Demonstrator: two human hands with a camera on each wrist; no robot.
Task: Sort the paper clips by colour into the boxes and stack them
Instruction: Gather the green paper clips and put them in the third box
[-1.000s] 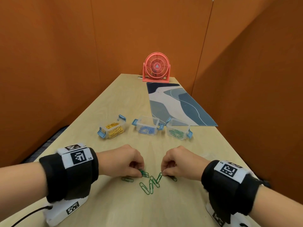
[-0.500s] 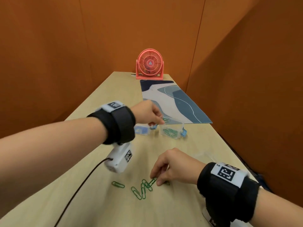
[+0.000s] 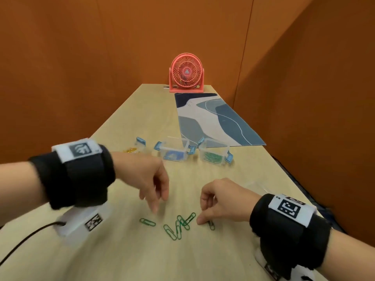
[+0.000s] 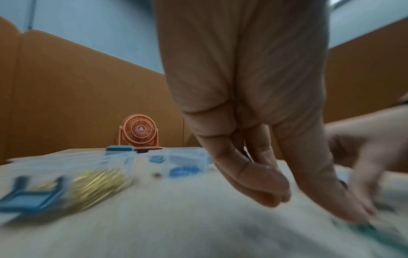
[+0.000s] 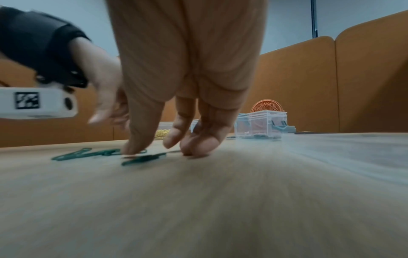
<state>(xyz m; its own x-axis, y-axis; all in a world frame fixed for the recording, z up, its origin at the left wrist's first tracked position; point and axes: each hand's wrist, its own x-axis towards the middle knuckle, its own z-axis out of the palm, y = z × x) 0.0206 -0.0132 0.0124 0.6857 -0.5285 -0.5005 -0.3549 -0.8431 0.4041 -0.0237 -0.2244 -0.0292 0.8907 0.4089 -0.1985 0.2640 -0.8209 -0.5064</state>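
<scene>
Left forearm enters from the left edge of the desk (image 3: 129,122), wrist raised, with the left hand (image 3: 148,179) hanging palm-down above the wood. Its fingers (image 4: 243,178) point downward, loosely spread and relaxed, holding nothing; the longest fingertip hovers just above the leftmost of the loose green paper clips (image 3: 176,226). These clips lie scattered near the front edge of the desk, between the two hands, several overlapping at the centre of the group.

Right hand (image 3: 223,203) rests low on the desk, wrist toward the front right corner. Its fingertips (image 5: 137,148) press down on the surface beside the clips, one separate green clip (image 3: 211,225) lying just under them; whether the thumb and forefinger pinch that clip cannot be told, as the wrist view is blurred.

Behind the hands, toward mid-desk, three clear boxes stand in a row, left to right: the yellow-clip box (image 3: 136,149), partly hidden by the left wrist; the blue-clip box (image 3: 174,153); the green-clip box (image 3: 215,155). All are open-topped, with blue latches at their ends, near one another but apart.

A patterned mat (image 3: 211,118) covers the right half of the desk beyond the boxes, reaching a pink fan (image 3: 186,73) at the far edge. Bare wood lies along the left edge and in front of the boxes. Orange partition walls (image 3: 304,98) close in the left, far and right sides.
</scene>
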